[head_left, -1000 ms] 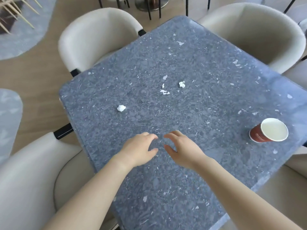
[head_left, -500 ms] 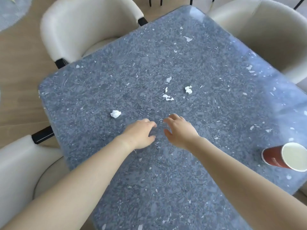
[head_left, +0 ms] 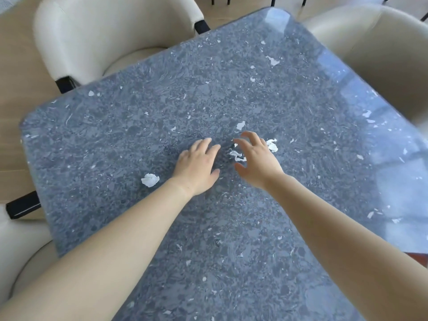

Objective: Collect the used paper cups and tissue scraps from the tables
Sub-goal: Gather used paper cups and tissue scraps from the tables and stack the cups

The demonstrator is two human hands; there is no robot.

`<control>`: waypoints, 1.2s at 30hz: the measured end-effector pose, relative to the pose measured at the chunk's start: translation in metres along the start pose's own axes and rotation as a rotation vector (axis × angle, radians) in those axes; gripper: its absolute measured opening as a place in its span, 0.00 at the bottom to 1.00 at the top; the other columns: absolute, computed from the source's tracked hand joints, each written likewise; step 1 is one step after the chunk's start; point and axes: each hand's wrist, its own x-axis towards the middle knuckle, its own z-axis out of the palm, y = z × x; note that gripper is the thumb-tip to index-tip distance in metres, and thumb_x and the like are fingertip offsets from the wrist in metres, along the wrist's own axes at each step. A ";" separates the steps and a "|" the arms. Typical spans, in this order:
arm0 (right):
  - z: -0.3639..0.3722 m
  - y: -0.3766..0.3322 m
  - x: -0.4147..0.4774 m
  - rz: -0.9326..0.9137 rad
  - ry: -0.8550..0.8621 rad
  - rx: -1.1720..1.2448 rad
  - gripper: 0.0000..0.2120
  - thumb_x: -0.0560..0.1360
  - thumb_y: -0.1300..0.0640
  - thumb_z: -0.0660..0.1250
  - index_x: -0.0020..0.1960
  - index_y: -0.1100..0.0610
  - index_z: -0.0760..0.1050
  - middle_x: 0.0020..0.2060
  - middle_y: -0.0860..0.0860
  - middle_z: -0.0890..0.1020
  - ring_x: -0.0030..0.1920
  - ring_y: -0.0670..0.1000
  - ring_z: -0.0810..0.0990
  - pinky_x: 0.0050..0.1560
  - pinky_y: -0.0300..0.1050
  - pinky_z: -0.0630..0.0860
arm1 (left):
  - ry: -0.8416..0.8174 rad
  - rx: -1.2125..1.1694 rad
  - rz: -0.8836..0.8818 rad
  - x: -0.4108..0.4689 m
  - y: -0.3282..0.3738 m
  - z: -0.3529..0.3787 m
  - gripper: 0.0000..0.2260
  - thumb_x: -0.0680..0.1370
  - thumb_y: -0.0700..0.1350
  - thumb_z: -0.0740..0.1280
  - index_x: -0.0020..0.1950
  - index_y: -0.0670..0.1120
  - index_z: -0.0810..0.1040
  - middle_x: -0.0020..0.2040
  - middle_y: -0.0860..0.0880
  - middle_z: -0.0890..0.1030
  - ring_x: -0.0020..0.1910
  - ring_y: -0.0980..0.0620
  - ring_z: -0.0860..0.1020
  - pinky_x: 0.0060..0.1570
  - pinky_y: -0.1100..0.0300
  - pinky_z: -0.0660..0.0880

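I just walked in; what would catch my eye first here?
Two bare forearms reach in from below, the left hand and right hand open side by side over the middle of a blue-grey speckled table. White tissue stands out against it: a crumpled scrap left of the left hand, a torn scrap between the hands, a third scrap just beyond the right hand. Cream chairs stand around it.

A grey speckled stone bench [head_left: 139, 126] stands on a wood floor [head_left: 16, 66]. Cream armchairs [head_left: 104, 31] sit at its edges, and daylight glares along its right edge.
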 end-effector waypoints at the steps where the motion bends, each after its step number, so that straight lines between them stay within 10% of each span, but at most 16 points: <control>1: 0.001 0.001 0.004 -0.013 -0.011 -0.003 0.27 0.73 0.54 0.66 0.69 0.55 0.62 0.69 0.52 0.62 0.67 0.57 0.61 0.61 0.52 0.70 | 0.008 0.002 -0.004 0.004 -0.001 0.003 0.28 0.77 0.55 0.59 0.74 0.48 0.55 0.76 0.46 0.54 0.74 0.46 0.53 0.68 0.45 0.60; 19: 0.011 0.011 -0.011 -0.053 0.210 0.266 0.08 0.75 0.67 0.63 0.47 0.60 0.80 0.46 0.56 0.78 0.41 0.55 0.79 0.42 0.46 0.75 | 0.112 0.003 -0.110 0.001 0.015 0.045 0.27 0.79 0.55 0.50 0.76 0.47 0.47 0.77 0.47 0.44 0.76 0.47 0.45 0.70 0.38 0.47; 30: -0.005 0.057 -0.019 0.137 0.288 0.111 0.07 0.74 0.64 0.64 0.48 0.59 0.81 0.58 0.55 0.76 0.58 0.58 0.72 0.57 0.47 0.68 | 0.025 0.006 0.089 0.011 0.047 0.043 0.26 0.79 0.57 0.48 0.75 0.53 0.45 0.77 0.51 0.44 0.76 0.51 0.43 0.72 0.43 0.45; 36: 0.003 0.040 -0.029 0.064 0.208 0.148 0.08 0.74 0.66 0.64 0.47 0.60 0.81 0.51 0.56 0.77 0.52 0.58 0.75 0.47 0.45 0.71 | 0.000 -0.004 0.077 -0.010 0.047 0.045 0.26 0.80 0.55 0.50 0.75 0.52 0.45 0.77 0.51 0.42 0.76 0.51 0.42 0.73 0.45 0.45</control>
